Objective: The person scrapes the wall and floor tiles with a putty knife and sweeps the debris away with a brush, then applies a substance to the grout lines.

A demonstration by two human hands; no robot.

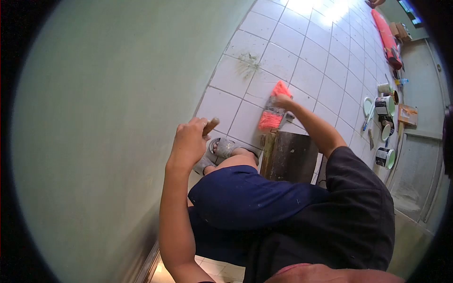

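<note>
My left hand is closed round a short brown wooden handle, close beside the pale green wall. The rest of that tool is hidden by the hand. Out over the tiled floor, my right hand grips a brush with bright pink-orange bristles and a grey, dirty body. Pink shows on both sides of the grip. A dark wooden box or stool stands just below the brush, beside my legs.
Green dust marks the white floor tiles near the wall. Paint tubs, a lid and tools line the right side, by a grey door. A long red bundle lies beyond. Another person's hand shows at the top right.
</note>
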